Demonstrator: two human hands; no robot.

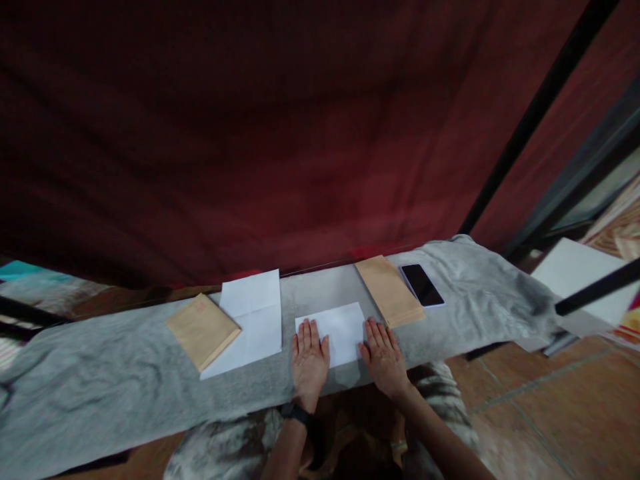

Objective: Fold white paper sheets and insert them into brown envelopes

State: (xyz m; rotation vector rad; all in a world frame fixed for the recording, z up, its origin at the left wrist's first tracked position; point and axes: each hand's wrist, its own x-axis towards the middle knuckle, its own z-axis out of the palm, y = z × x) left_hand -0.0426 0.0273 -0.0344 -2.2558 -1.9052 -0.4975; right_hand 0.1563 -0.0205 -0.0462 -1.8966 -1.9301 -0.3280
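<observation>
Left hand (pixel 309 363): spread flat, lower centre.
Right hand (pixel 386 359): spread likewise.
White sheet (pixel 343 331) between: I reckon uneven pressing could skew it.

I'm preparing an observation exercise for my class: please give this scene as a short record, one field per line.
Left hand: palm down at the left edge of the central white sheet
Right hand: palm down at that sheet's right edge
Wristband: dark, on the left wrist
To the left: brown packet overlapping a creased white sheet
Beyond right hand: second packet, with a phone to its right
Surface: grey cloth
Background: dark red fabric
</observation>
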